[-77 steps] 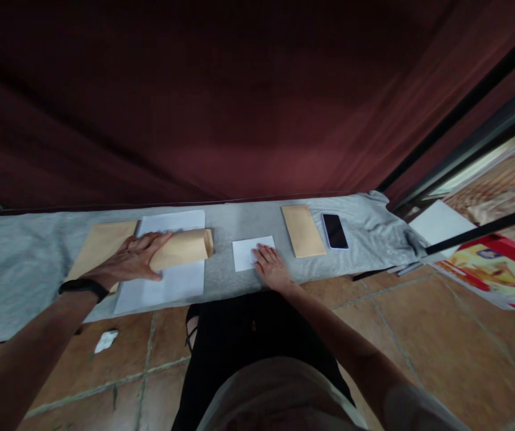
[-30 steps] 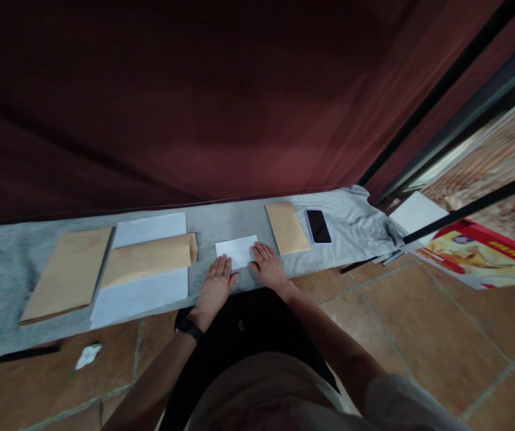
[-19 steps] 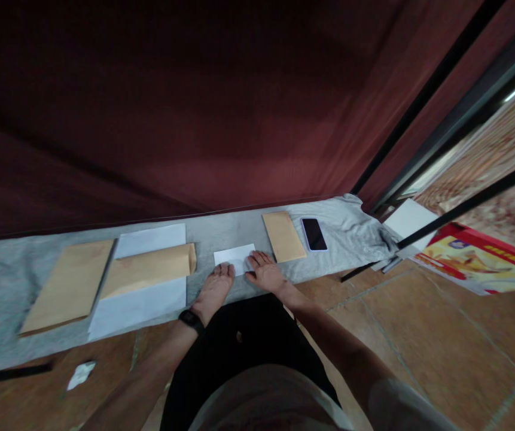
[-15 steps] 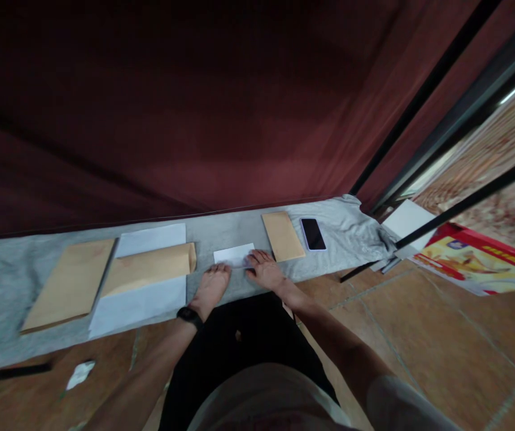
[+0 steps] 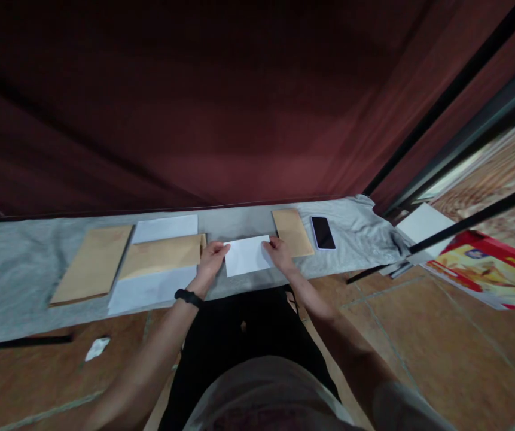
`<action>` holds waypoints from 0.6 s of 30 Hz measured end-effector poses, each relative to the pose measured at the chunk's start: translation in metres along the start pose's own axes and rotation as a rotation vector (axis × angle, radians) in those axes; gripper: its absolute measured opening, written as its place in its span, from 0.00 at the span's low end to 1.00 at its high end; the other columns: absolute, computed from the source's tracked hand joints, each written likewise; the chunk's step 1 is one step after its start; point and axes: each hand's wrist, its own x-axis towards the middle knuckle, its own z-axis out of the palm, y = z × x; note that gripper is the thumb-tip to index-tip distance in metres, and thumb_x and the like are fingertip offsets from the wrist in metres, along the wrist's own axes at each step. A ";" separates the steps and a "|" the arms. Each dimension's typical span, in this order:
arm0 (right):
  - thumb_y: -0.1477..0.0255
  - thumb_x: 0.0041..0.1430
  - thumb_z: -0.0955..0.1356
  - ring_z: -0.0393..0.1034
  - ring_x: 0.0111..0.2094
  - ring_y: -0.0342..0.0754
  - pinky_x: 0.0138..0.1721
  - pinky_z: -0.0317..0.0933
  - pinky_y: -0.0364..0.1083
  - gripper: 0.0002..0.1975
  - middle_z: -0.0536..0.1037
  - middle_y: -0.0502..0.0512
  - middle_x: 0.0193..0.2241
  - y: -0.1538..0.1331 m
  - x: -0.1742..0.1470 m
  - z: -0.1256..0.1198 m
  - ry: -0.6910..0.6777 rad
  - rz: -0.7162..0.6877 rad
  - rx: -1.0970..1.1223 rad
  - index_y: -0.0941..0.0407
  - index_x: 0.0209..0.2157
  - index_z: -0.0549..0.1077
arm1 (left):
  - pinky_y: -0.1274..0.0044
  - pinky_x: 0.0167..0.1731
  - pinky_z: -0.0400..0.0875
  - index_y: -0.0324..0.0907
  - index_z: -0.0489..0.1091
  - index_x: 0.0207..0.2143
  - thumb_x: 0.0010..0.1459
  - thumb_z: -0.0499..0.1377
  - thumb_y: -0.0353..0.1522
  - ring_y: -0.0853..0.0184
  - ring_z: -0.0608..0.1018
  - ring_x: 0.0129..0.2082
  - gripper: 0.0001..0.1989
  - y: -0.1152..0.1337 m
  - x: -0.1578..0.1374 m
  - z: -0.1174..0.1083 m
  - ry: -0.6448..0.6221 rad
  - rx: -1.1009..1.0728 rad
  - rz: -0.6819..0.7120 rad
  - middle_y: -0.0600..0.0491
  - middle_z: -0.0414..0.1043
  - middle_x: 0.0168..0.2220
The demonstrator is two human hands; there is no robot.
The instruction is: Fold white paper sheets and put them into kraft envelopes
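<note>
A white sheet of paper (image 5: pixel 249 256), apparently folded, is stretched between my hands above the cloth-covered bench. My left hand (image 5: pixel 213 260) pinches its left edge, thumb on top. At the opposite edge my right hand (image 5: pixel 279 252) grips the paper between thumb and fingers. Just beyond my right hand lies a brown envelope (image 5: pixel 293 230). To the left of my left hand another brown envelope (image 5: pixel 162 254) rests across white sheets (image 5: pixel 154 291), its right end slightly open.
A further stack of brown envelopes (image 5: pixel 91 263) lies at the left on the grey cloth (image 5: pixel 10 281). A phone (image 5: pixel 323 233) is at the right. A dark red curtain (image 5: pixel 239 120) hangs behind. A red and yellow box (image 5: pixel 490 269) and a crumpled white scrap (image 5: pixel 97 348) are lower down.
My hands were lying flat, pressing on a narrow white strip of paper. Now they hold it by both side edges, and it shows a larger, taller face. The view has shifted slightly.
</note>
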 end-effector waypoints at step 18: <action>0.65 0.72 0.62 0.52 0.70 0.59 0.69 0.47 0.62 0.26 0.58 0.61 0.71 -0.003 -0.055 0.048 -0.154 -0.345 -0.543 0.53 0.68 0.61 | 0.70 0.36 0.75 0.43 0.59 0.67 0.61 0.57 0.33 0.59 0.81 0.35 0.32 -0.038 -0.017 0.019 -0.044 0.519 0.073 0.49 0.78 0.37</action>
